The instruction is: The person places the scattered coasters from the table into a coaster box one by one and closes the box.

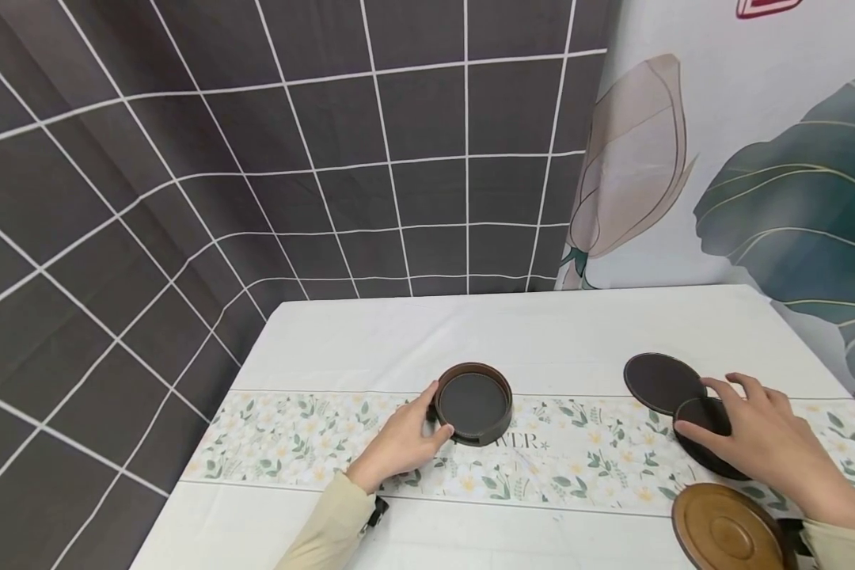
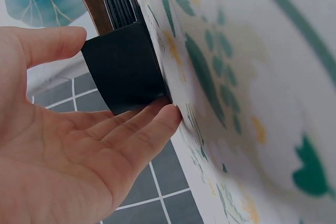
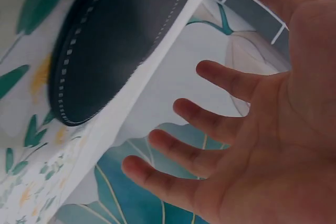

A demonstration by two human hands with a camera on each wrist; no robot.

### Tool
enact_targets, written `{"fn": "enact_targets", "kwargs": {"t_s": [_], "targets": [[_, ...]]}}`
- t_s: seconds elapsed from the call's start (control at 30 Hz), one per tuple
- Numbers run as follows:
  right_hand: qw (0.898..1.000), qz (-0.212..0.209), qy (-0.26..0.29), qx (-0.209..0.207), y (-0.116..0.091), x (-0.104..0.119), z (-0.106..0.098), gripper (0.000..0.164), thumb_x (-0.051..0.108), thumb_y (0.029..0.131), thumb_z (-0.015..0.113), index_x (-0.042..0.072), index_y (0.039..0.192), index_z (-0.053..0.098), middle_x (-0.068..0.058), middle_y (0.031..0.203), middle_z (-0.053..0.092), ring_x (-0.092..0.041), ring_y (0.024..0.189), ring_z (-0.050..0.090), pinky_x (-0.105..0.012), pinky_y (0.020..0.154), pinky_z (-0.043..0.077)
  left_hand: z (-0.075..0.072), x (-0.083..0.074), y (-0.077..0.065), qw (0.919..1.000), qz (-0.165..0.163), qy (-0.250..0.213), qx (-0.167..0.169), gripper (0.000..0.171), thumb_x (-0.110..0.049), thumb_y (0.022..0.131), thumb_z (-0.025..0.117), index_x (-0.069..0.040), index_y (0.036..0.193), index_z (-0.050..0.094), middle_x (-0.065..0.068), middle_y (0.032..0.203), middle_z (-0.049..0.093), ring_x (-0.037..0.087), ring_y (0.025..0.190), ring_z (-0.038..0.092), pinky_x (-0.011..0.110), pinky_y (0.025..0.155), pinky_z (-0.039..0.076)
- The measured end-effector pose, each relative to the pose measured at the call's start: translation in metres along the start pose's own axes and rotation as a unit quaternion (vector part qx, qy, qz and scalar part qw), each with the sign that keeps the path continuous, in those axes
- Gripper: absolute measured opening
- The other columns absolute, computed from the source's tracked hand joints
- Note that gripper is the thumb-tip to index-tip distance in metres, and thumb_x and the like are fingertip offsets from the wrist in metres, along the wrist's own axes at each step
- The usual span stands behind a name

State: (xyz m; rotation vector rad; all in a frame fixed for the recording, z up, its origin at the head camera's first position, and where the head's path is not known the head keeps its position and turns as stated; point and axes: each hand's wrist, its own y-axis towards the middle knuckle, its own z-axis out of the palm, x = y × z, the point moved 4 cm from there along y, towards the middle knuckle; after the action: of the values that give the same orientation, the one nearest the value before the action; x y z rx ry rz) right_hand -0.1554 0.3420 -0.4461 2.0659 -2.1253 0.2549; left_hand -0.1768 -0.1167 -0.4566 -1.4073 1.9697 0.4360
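Note:
A round dark coaster holder point(image 1: 473, 402) with a brown inner wall stands on the table, a black disc lying inside it. Through the slot in its side point(image 2: 118, 3), stacked dark edges show in the left wrist view. My left hand point(image 1: 406, 443) holds the holder from its left side, thumb and fingers spread along the wall. Over at the right, my right hand point(image 1: 773, 435) hovers with spread fingers above a black stitched coaster point(image 1: 701, 416), partly hiding it. In the right wrist view nothing lies between those fingers. Another black coaster point(image 1: 661, 381) lies just behind.
A brown round disc with raised rings point(image 1: 727, 526) lies near the front right, beside the right wrist. White cloth with a floral band point(image 1: 278, 435) covers the table. Dark grid curtain point(image 1: 413, 182) and a leaf-printed cloth point(image 1: 791, 198) hang behind.

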Motion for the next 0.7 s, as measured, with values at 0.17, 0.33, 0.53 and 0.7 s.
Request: {"fn": "enact_targets", "kwargs": {"t_s": [0.17,0.33,0.53,0.7], "targets": [[0.999,0.012,0.009,0.032,-0.001,-0.007,0.006,0.101,0.070,0.089,0.065,-0.014,0.140,0.041,-0.050,0.138,0.023,-0.076,0.115,0.025,-0.086,0.080,0.033,0.000,-0.001,0.000,1.0000,-0.001,-0.002,0.001,0.076,-0.032,0.102,0.063,-0.006,0.163,0.025,0.019,0.158,0.043,0.044,0.145,0.040,0.063,0.115,0.037],[0.998,0.015,0.019,0.050,-0.001,-0.013,0.012,0.101,0.069,0.090,0.064,-0.014,0.141,0.037,-0.054,0.137,0.021,-0.078,0.115,0.023,-0.087,0.085,0.031,-0.001,-0.002,-0.001,1.0000,-0.003,-0.001,0.001,0.076,-0.031,0.102,0.062,-0.006,0.163,0.025,0.020,0.158,0.043,0.044,0.145,0.040,0.064,0.115,0.036],[0.998,0.005,0.008,0.068,0.002,-0.020,0.018,0.103,0.068,0.087,0.068,-0.017,0.138,0.040,-0.056,0.131,0.027,-0.078,0.112,0.029,-0.086,0.088,0.031,0.000,-0.001,-0.002,1.0000,0.002,0.001,0.000,0.076,-0.032,0.102,0.063,-0.004,0.162,0.026,0.021,0.157,0.044,0.045,0.145,0.040,0.064,0.115,0.037],[0.996,-0.006,0.004,0.086,0.003,-0.021,0.021,0.100,0.065,0.089,0.068,-0.020,0.136,0.043,-0.055,0.127,0.033,-0.078,0.107,0.037,-0.083,0.083,0.037,0.000,-0.001,-0.001,1.0000,0.007,0.003,-0.001,0.076,-0.031,0.101,0.063,-0.004,0.162,0.026,0.022,0.157,0.044,0.045,0.144,0.041,0.064,0.114,0.037]]}}
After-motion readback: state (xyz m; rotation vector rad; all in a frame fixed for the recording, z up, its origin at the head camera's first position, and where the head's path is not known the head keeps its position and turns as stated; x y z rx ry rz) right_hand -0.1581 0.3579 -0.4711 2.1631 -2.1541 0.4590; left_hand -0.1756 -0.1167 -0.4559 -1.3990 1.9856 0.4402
